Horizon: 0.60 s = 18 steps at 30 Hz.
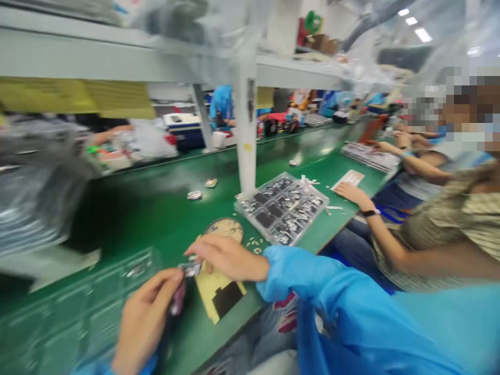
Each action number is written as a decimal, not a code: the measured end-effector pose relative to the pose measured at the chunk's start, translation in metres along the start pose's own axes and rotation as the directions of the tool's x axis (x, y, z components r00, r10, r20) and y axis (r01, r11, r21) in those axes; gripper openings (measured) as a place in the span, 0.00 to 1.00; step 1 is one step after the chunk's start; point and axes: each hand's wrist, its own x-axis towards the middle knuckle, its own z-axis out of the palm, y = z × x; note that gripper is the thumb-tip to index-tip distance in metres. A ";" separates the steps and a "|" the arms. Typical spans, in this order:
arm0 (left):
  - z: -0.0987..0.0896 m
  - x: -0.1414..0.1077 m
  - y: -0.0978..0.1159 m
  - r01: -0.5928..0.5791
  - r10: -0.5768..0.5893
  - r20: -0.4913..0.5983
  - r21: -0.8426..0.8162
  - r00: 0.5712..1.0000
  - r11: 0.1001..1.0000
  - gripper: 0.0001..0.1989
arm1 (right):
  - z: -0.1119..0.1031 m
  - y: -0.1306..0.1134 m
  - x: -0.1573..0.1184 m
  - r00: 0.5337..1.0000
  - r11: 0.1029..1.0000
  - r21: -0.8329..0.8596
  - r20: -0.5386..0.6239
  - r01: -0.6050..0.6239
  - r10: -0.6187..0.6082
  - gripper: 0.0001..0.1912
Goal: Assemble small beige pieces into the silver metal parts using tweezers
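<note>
My left hand pinches a small silver metal part between thumb and fingertips, above the bench edge. From the other side, my right hand closes its bent fingers on the same part. Some blur hides its exact kind. A pinkish piece shows below my left fingers; I cannot tell what it is. Under my right hand lies a yellow sheet with a black rectangle. Just behind that hand sits a round dish of tiny pale pieces.
A clear divided tray of small metal parts stands by a white post. An clear plastic tray lies at left, near stacked trays. Loose parts dot the green bench. A co-worker's hand rests at right.
</note>
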 end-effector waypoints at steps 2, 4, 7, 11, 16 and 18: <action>0.002 0.002 -0.001 0.091 -0.094 -0.021 -0.124 0.995 0.988 0.20 | 0.002 0.006 0.000 0.999 0.997 0.072 -0.020 0.033 -0.032 0.14; 0.006 0.006 -0.002 0.119 -0.130 -0.038 -0.207 0.991 0.971 0.17 | 0.006 0.015 -0.004 0.999 0.995 0.090 -0.030 0.045 -0.042 0.16; 0.009 0.008 -0.002 0.119 -0.130 -0.031 -0.252 0.991 0.960 0.16 | 0.013 0.028 -0.007 0.999 0.994 0.101 -0.016 -0.033 0.034 0.22; 0.010 0.007 -0.002 0.150 -0.160 -0.004 -0.330 0.987 0.932 0.18 | 0.012 0.034 -0.001 0.992 0.982 0.151 -0.036 -0.113 0.119 0.20; 0.007 0.010 -0.004 0.202 -0.190 0.075 -0.489 0.979 0.848 0.18 | -0.014 0.020 0.009 0.978 0.992 0.108 -0.194 -0.061 0.081 0.21; 0.006 0.012 -0.003 0.208 -0.192 0.083 -0.477 0.978 0.854 0.16 | -0.023 0.013 0.008 0.981 0.996 0.062 -0.176 -0.068 0.078 0.19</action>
